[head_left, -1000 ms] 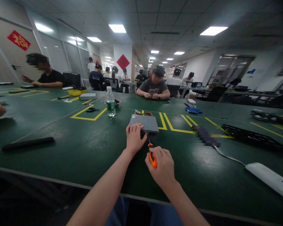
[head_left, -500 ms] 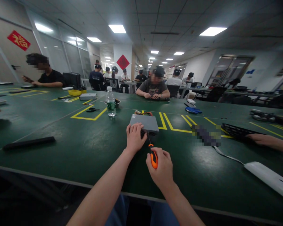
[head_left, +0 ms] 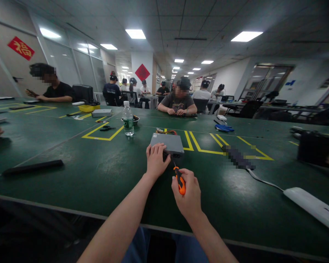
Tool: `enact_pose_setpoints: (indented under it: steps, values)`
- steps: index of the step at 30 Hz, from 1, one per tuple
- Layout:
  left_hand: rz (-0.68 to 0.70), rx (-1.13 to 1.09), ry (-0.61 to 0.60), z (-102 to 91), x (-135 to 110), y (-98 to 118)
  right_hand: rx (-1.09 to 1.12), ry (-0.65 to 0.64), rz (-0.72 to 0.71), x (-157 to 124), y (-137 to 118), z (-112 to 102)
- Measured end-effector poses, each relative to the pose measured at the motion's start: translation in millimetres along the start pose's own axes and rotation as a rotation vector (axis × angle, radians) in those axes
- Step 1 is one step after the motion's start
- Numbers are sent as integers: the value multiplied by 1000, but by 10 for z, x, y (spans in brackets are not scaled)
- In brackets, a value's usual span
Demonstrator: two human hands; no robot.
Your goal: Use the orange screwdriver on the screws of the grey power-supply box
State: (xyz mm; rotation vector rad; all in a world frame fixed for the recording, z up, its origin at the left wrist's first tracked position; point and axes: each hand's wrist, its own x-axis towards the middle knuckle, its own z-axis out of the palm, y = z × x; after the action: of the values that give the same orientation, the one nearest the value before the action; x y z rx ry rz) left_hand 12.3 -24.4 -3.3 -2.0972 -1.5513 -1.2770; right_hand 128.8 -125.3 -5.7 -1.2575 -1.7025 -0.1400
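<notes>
From afar, I am looking through the head camera, the one view here, down a green tabletop [head_left: 109, 193] marked with yellow tape. A grey computer power supply unit [head_left: 171, 141] is lying flat near the middle, straight ahead of the person, its coloured cables [head_left: 174, 132] bunching at the far side and its near face turned toward the camera.

The left hand [head_left: 157, 160] is clasping the unit's near left part, fingers spreading over the top and thumb bending down by the near face. The right hand [head_left: 190, 191] is pinching the orange-and-black handle of a screwdriver [head_left: 179, 178] between thumb and curled fingers. The shaft is pointing up toward the near face; I cannot tell whether the tip is touching a screw.

I am judging the step in hand to be screwdriver work at that face, with the left hand bracing. The next move, I am thinking, is calling for a firm left hold and a shaft kept in line, so the tip does not slip.

Beyond, to the left, a clear water bottle [head_left: 128, 122] is standing upright beside a small bowl [head_left: 136, 120]. A black bar [head_left: 33, 167] is lying nearer, far left. Across the tabletop, a co-worker [head_left: 178, 104] is sitting with both hands low.
</notes>
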Motion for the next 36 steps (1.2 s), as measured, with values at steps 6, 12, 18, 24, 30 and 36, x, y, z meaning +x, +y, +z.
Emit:
enact_pose_setpoints:
  steps: [6, 12, 18, 24, 30, 36]
  values:
    - [5, -10, 2, 7, -2, -10, -29, -48, -137, -6, -14, -10]
    - [3, -3, 0, 1, 2, -3, -4, -71, -70, 16, -29, -43]
    - [-6, -2, 0, -2, 1, 3, 4, 22, -9, -9, -11, -10]
    - [2, -9, -7, 3, -1, -12, -30, -45, -120, 3, -18, -21]
    - [-2, -11, 5, 9, 1, -10, -7, -19, -28, 10, -17, -17]
    - [-10, -10, -1, 6, 2, -2, -37, 3, -87, -10, -22, -6]
